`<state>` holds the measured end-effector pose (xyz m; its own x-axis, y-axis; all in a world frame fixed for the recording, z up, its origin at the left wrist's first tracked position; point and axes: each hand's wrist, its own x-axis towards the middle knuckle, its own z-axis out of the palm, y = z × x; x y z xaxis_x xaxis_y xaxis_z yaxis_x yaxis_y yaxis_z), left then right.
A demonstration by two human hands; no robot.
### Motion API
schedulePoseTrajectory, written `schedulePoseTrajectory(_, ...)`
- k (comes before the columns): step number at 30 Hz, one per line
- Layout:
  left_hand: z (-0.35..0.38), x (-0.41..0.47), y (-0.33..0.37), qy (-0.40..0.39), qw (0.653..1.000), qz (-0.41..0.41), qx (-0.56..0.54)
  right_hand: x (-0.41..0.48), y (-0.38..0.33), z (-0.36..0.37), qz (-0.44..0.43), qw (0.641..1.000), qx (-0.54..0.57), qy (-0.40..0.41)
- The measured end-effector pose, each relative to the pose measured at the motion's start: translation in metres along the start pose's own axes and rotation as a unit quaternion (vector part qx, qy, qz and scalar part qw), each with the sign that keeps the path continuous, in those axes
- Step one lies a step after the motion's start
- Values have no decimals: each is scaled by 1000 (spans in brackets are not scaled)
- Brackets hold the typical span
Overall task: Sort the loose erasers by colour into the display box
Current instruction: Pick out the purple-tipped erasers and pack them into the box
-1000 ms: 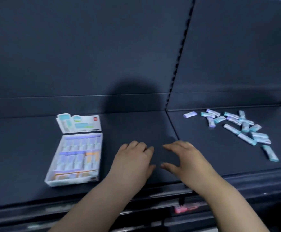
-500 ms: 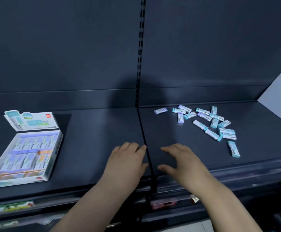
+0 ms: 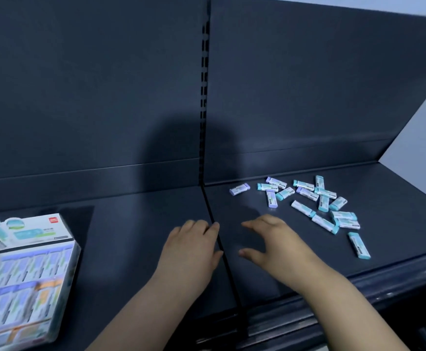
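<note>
Seeing 1 display box nearest me, front left on the shelf: white, lid flap up, rows inside blurred purple, teal and orange. Next, 2 hands, both empty: left hand and right hand lie palm down, fingers loosely spread, either side of the shelf seam. Farther right, loose erasers lie scattered, some overlapping: I count 16, roughly 12 teal and 4 purple, all white-sleeved.
</note>
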<state>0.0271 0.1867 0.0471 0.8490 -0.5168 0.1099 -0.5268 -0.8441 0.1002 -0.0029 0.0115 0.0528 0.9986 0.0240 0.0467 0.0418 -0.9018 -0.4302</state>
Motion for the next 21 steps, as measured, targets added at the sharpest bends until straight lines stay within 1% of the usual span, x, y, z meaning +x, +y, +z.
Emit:
schedulePoseTrajectory(4,2,9,1,-4,1000,-11,4,13,11,-1,-4,1000,-1,-9)
schedulePoseTrajectory(9,11,30,22,-19,999,-34,11,29,38,-8,-36,999,-15,-33)
schedulePoseTrajectory(13,17,52,55,-13,998,-56,19,38,75,-26,-62,996,-25,-53)
schedulePoseTrajectory(16,21,70,82,-24,997,-70,32,47,104,-45,-68,995,-35,-71)
schedulePoseTrajectory(21,29,95,119,-36,992,-117,37,62,148,-65,-80,992,-46,-86)
